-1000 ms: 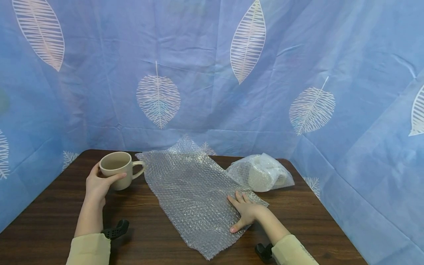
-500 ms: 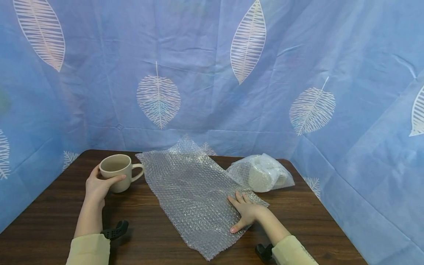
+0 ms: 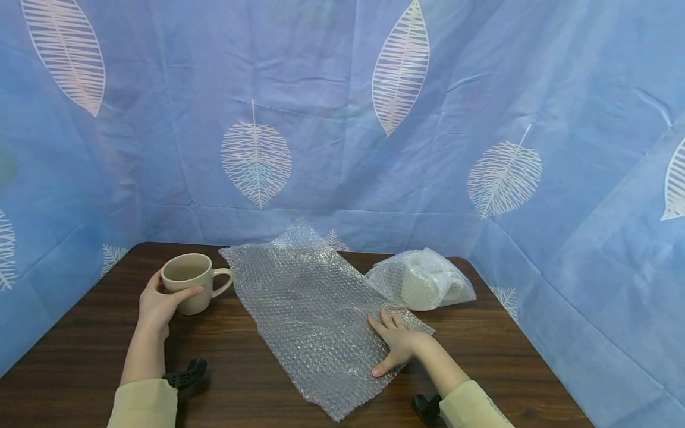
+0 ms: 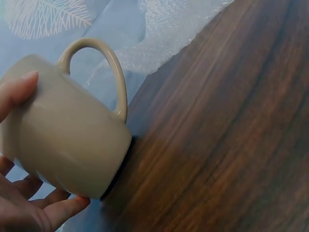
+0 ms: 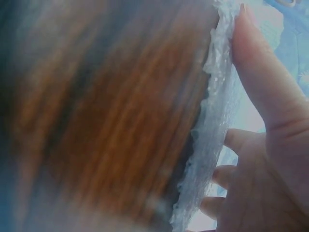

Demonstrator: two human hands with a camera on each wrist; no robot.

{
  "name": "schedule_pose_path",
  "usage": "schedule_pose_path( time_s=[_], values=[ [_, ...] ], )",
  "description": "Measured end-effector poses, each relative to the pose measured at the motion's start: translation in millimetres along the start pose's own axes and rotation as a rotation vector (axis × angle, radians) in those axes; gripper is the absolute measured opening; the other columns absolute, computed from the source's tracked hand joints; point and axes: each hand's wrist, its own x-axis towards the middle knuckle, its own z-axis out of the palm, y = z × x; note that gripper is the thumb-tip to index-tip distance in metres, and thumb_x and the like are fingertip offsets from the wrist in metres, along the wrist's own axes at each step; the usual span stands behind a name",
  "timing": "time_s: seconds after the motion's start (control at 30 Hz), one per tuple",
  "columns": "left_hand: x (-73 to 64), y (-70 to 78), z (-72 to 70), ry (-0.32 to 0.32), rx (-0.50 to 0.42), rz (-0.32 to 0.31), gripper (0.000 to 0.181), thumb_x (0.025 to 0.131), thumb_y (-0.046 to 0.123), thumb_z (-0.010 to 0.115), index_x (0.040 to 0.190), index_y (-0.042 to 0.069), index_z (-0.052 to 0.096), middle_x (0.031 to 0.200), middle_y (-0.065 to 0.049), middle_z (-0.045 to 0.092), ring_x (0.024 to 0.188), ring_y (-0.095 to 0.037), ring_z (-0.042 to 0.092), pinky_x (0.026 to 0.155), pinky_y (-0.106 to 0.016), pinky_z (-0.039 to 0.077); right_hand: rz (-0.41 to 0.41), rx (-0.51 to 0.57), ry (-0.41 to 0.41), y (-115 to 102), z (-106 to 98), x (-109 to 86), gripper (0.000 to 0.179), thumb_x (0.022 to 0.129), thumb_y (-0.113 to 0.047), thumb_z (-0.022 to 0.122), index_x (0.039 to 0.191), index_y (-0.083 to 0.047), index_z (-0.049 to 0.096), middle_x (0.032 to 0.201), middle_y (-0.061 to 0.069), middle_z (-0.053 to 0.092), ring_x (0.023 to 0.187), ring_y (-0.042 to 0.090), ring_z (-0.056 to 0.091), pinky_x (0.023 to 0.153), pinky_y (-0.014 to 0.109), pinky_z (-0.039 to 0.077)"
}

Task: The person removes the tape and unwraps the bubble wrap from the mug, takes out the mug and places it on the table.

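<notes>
Surface point(image 3: 241, 386) in dark wood grain, with a clear bubble-wrap sheet point(image 3: 316, 315) laid across it and a whitish bubble-wrapped bundle point(image 3: 425, 284) to the right. Beige handled mug point(image 4: 72, 128) is left of the sheet, gripped by the left hand point(image 3: 156, 304); right hand point(image 3: 400, 343) just lies splayed on the wrap.

Plain beige mug point(image 3: 199, 296), dark-brown streaked wooden table point(image 3: 230, 362), blue backdrop point(image 3: 332, 160) with white leaf patterns.

- Bubble-wrap sheet point(image 3: 310, 315) across the middle of the worktop point(image 3: 230, 392).
- Mug point(image 3: 197, 302) left of the sheet, handle point(image 4: 116, 67) towards it.
- Wrapped bundle point(image 3: 425, 288) on the worktop's far right.
- Curtain point(image 3: 326, 119) behind the worktop.
</notes>
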Motion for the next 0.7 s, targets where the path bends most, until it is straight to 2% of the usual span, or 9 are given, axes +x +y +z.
schedule_pose_path(
  time_s=[0.23,0.47,0.7],
  values=[
    [0.8,-3.6,-5.2,-0.054,0.047,0.028,0.108,0.079,0.028,0.081,0.155,0.009,0.006,0.154,-0.022,0.015,0.138,-0.042,0.017,0.106,-0.062,0.022,0.001,-0.002,0.006,1.4,1.6,1.5,0.115,0.066,-0.050,0.082,0.154,-0.011,0.019,0.156,0.024,0.004,0.140,0.046,0.003,0.104,0.068,0.015],
    [4.2,-5.7,-9.7,-0.123,0.088,0.028,0.111,0.082,0.032,0.078,0.154,0.007,-0.003,0.155,-0.025,0.006,0.139,-0.046,0.011,0.104,-0.065,0.020,-0.004,0.033,0.014,2.3,1.5,1.6,0.116,0.065,-0.050,0.084,0.154,-0.011,0.020,0.156,0.024,0.004,0.140,0.046,0.003,0.102,0.070,0.016],
    [4.9,-6.9,-10.7,-0.156,0.114,0.056,0.112,0.083,0.032,0.077,0.153,0.005,-0.006,0.154,-0.027,0.007,0.138,-0.046,0.012,0.104,-0.065,0.020,-0.002,0.029,0.028,2.2,-1.4,1.8,0.118,0.061,-0.053,0.084,0.154,-0.012,0.023,0.156,0.023,0.008,0.140,0.048,0.006,0.097,0.074,0.020]
  ],
)
